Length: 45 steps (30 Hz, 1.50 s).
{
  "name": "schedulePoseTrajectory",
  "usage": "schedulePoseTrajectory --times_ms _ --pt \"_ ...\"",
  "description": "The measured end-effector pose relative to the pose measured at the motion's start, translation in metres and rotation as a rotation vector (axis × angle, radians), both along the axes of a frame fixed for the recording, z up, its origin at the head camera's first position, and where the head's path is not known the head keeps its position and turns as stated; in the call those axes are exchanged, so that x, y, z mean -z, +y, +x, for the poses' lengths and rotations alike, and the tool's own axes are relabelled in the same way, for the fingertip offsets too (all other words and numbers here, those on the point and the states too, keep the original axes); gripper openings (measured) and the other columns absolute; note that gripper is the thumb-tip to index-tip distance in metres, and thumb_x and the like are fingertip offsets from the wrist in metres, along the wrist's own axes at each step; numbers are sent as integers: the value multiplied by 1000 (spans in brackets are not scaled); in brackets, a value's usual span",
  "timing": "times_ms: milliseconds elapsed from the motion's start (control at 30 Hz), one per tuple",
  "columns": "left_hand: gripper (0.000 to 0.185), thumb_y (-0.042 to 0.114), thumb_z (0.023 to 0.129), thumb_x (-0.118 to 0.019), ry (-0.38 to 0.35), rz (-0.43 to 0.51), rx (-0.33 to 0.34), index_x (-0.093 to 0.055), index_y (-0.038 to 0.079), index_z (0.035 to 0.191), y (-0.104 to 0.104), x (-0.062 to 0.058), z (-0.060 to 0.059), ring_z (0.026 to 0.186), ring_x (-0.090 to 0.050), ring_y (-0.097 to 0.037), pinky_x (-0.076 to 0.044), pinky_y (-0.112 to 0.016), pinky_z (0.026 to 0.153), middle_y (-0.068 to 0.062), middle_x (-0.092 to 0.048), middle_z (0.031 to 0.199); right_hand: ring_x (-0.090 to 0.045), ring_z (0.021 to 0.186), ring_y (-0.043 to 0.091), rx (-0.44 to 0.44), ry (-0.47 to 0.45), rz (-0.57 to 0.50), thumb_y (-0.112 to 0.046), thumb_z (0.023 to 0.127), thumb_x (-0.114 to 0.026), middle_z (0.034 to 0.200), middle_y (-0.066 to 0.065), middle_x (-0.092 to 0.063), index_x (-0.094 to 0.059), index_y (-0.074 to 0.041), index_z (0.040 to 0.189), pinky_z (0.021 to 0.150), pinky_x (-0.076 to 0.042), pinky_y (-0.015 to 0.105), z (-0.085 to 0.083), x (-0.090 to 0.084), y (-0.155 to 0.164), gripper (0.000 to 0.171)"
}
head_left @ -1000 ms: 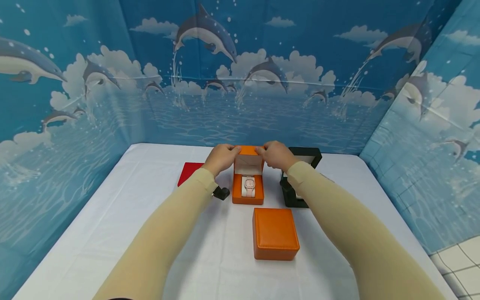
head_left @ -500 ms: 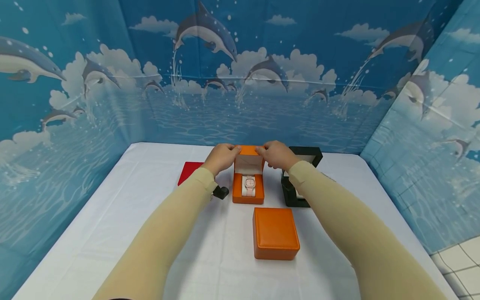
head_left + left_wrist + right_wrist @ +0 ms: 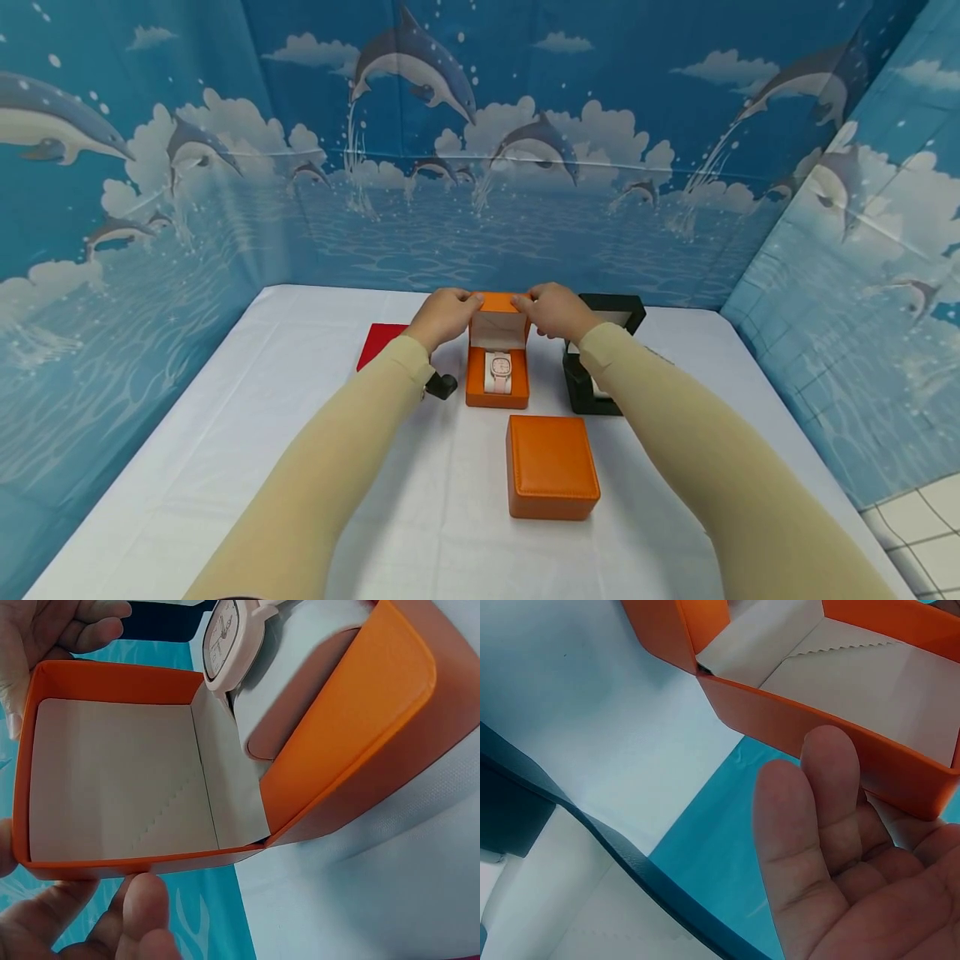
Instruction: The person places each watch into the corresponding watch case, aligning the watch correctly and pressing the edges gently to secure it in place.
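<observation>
Head view: left hand (image 3: 444, 317) and right hand (image 3: 553, 310) pinch the raised lid of the open orange watch box (image 3: 496, 360), mid-bench (image 3: 225, 467), pink watch (image 3: 497, 371) inside. Closed orange box (image 3: 552, 467) nearer; black box (image 3: 600, 354) right, red box (image 3: 377, 344) left.

Left wrist: fingers (image 3: 142, 907) curl on the lid (image 3: 120, 780) rim.

Right wrist: fingers (image 3: 817, 825) under the lid edge (image 3: 832, 742). Best lowered evenly, fingertips clear of the seam.

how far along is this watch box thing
Done: the pink watch sits on its cushion inside the open orange box. In hand: left hand and right hand both hold its raised lid. Left: the lid is not down; the black box also stands open.
</observation>
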<state>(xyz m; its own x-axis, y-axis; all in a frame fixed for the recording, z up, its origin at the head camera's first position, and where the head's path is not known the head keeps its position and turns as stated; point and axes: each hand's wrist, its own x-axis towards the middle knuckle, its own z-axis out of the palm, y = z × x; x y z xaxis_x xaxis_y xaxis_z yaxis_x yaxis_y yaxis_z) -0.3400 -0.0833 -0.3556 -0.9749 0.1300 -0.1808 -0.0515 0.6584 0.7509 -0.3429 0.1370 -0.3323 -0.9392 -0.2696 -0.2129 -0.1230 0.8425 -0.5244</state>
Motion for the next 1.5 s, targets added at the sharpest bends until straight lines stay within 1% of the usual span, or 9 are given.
schedulePoseTrajectory --times_ms 300,433,600,700,800,967,1100,1267,1500 --pt "59 56 108 -49 -5 -1 14 -53 21 155 -1 0 0 131 -61 -28 -49 -54 115 -5 -57 154 -71 93 29 -11 4 -8 -48 112 -45 126 21 -72 -57 -5 148 89 -60 48 -1 2 1 57" --pt "59 56 108 -49 -8 1 16 -53 21 156 -1 0 0 128 -62 -27 -49 -53 114 -6 -59 151 -71 93 29 -7 7 -5 -48 112 -45 126 21 -72 -56 -5 149 88 -60 46 0 2 1 58" --pt "60 56 108 -48 -15 -6 18 -52 20 157 -1 -1 1 131 -61 -28 -48 -53 116 -6 -57 154 -71 94 29 -3 10 0 -48 112 -45 124 20 -73 -55 -5 150 85 -60 43 2 1 0 58" --pt "61 56 108 -48 -20 -5 18 -51 20 157 -2 -1 1 133 -60 -28 -48 -53 116 -6 -56 154 -71 95 29 -2 8 -3 -48 112 -45 124 20 -73 -55 -6 150 88 -60 45 3 1 0 58" --pt "61 56 108 -49 -25 4 19 -51 20 157 -1 -1 2 130 -61 -28 -49 -52 115 -6 -59 151 -72 97 29 -2 4 -7 -48 112 -45 126 19 -72 -55 -5 151 89 -61 46 3 1 0 58" --pt "60 55 108 -49 -27 9 20 -51 20 157 -2 -1 2 125 -63 -27 -50 -52 113 -6 -61 147 -72 98 29 -4 3 -8 -48 112 -46 128 19 -72 -55 -5 150 85 -61 42 3 2 1 58" --pt "60 55 108 -50 -27 11 21 -51 20 157 -2 0 2 124 -63 -27 -50 -52 113 -6 -62 146 -72 98 29 -1 -1 -3 -49 112 -46 125 18 -72 -55 -6 151 88 -61 44 3 1 1 59" --pt "61 55 108 -50 -32 16 19 -51 20 157 -2 0 2 122 -65 -27 -51 -51 113 -6 -61 148 -72 97 29 -1 7 4 -49 111 -46 120 16 -73 -55 -6 151 86 -61 43 3 2 1 59" --pt "61 55 108 -49 -31 15 26 -50 20 157 -3 0 3 123 -65 -27 -51 -51 113 -6 -60 149 -73 95 28 -12 6 13 -49 111 -46 122 17 -73 -54 -6 151 84 -61 42 1 3 2 60"
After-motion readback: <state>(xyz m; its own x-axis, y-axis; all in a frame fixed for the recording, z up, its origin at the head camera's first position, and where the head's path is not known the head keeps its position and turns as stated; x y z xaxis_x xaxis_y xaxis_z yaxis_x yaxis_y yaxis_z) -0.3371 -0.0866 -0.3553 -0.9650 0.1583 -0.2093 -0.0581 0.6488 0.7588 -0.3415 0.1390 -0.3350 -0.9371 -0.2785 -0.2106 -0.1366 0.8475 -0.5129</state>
